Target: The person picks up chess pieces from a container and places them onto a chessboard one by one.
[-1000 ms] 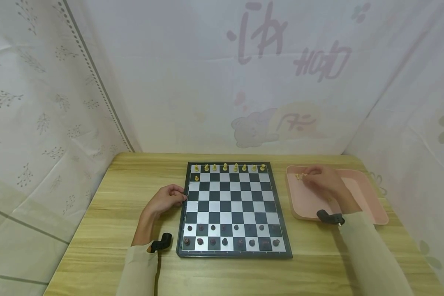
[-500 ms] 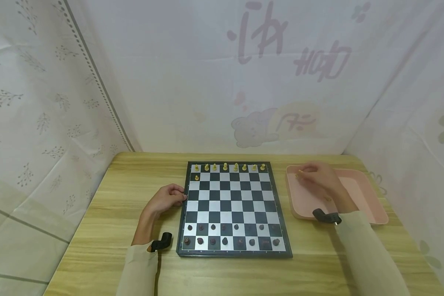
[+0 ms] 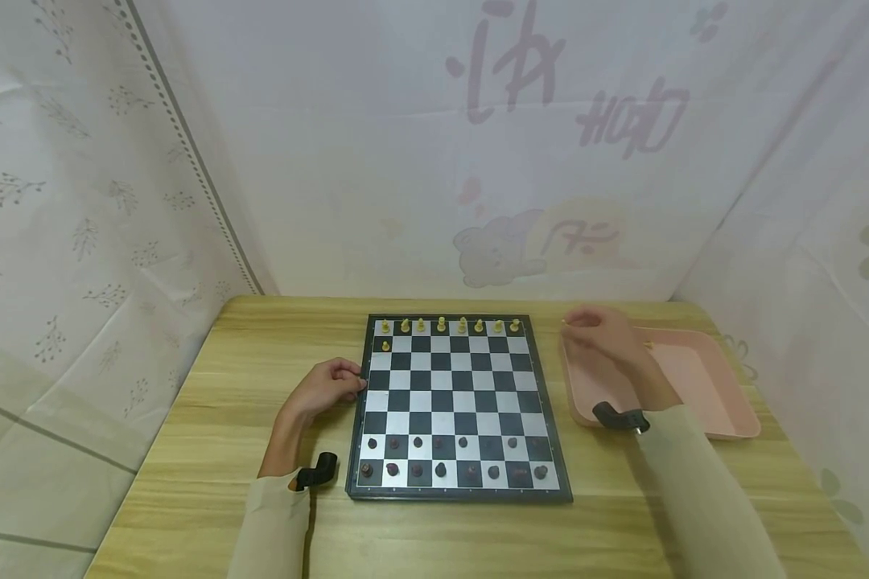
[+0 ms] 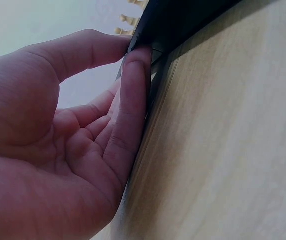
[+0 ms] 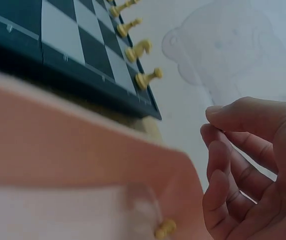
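Note:
The chessboard [image 3: 450,384] lies on the table with yellow chess pieces along its far row and a yellow pawn [image 3: 385,346] in front of them at the left. My left hand [image 3: 326,389] is at the board's left edge; in the left wrist view its thumb and forefinger pinch the dark rim [image 4: 157,30]. Over the left far corner of the pink tray, my right hand [image 3: 608,336] pinches a yellow chess piece [image 3: 563,322]. Only its tip shows in the head view; the fingertips hide it in the right wrist view.
The pink tray [image 3: 742,406] stands right of the board, with a yellow chess piece [image 5: 165,228] lying inside. Dark chess pieces [image 3: 440,470] occupy the board's two near rows. A printed curtain [image 3: 376,161] hangs behind the wooden table [image 3: 224,386].
My right hand has lifted the yellow chess piece from the tray and moved left toward the tray's far left corner. My left hand has stayed at the board's edge.

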A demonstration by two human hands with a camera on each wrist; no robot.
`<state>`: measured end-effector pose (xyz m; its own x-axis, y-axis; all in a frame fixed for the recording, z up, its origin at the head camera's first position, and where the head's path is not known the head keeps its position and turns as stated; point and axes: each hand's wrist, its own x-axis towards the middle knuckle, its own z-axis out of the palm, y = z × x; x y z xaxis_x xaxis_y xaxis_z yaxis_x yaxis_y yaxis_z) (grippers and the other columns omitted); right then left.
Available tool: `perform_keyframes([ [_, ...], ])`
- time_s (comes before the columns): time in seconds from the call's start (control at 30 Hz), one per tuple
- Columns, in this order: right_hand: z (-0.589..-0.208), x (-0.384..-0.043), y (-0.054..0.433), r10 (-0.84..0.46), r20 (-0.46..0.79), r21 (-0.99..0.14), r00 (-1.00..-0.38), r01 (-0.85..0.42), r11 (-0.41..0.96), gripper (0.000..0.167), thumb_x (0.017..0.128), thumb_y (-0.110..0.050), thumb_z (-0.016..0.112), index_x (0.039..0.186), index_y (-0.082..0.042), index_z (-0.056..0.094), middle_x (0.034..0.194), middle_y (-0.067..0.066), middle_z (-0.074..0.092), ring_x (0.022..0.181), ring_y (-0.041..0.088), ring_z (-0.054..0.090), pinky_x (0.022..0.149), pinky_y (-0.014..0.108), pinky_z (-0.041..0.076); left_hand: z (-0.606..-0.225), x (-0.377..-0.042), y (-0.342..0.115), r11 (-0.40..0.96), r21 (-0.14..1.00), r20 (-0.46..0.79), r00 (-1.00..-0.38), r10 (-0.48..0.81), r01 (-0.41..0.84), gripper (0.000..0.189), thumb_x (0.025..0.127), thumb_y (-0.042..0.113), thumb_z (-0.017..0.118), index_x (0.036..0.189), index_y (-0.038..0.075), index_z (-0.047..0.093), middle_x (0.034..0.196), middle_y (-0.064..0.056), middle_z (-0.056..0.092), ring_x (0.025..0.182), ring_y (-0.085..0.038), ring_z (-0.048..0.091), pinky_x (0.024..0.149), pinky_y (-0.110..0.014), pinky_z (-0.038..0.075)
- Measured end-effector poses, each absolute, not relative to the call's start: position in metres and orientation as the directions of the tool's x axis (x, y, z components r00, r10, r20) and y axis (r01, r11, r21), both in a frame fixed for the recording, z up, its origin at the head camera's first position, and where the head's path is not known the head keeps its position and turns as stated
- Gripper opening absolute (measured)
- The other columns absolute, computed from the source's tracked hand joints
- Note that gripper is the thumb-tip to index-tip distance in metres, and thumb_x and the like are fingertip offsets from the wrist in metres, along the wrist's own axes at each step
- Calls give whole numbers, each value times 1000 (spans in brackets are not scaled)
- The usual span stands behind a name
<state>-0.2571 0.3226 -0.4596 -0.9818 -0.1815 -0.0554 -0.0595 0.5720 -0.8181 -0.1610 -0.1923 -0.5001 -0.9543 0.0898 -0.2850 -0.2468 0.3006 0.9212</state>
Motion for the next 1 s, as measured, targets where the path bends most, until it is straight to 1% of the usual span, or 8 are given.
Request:
perform_keyframes([
  [0.17,-455,-258,307,-201,-39,-825,-979,-82,559,36,103,-14,80,129,8,69,119,23,75,93,15,68,79,32,59,-497,-160,-192,299,926,-274,-956,106,-232,28,100,1,75,123,-11,63,94,-11,72,84,-18,68,77,-29,59],
  [0.3,-457,-261,295,-230,-26,-835,-973,-105,540,34,103,-10,78,128,10,68,119,26,75,97,17,69,81,30,58,-497,-160,-192,296,928,-269,-957,112,-226,29,100,1,76,123,-12,63,94,-10,72,84,-18,67,78,-31,59],
  [0.43,-457,-264,283,-245,-13,-833,-969,-125,538,28,101,-7,78,124,8,71,117,24,77,99,19,70,85,32,57,-498,-160,-192,302,924,-277,-956,99,-236,28,100,1,76,123,-11,63,92,-9,71,84,-18,67,78,-30,59],
  [0.53,-457,-265,272,-249,-17,-833,-968,-124,539,26,100,-8,81,121,5,74,114,20,78,100,23,72,88,35,56,-498,-161,-192,307,919,-286,-954,88,-247,27,101,1,75,122,-10,64,92,-9,70,85,-18,67,78,-29,58],
  [0.67,-455,-267,258,-256,-23,-829,-966,-124,545,26,99,-10,83,120,3,75,112,17,79,101,26,73,90,38,56,-499,-162,-192,305,918,-291,-953,81,-254,26,101,1,75,122,-9,64,93,-10,71,85,-18,67,78,-29,58],
  [0.9,-452,-266,234,-290,-22,-802,-957,-157,576,23,100,-16,83,118,-4,77,108,11,80,97,26,73,86,38,57,-500,-162,-193,309,916,-295,-952,81,-257,26,101,2,76,122,-8,65,94,-10,71,84,-19,67,78,-29,58],
  [1.0,-451,-267,224,-308,-22,-800,-951,-168,576,21,99,-18,84,116,-6,78,107,9,79,95,28,73,84,41,58,-500,-162,-193,303,919,-291,-952,90,-252,28,101,2,76,123,-9,64,94,-10,71,85,-19,67,78,-29,58],
])
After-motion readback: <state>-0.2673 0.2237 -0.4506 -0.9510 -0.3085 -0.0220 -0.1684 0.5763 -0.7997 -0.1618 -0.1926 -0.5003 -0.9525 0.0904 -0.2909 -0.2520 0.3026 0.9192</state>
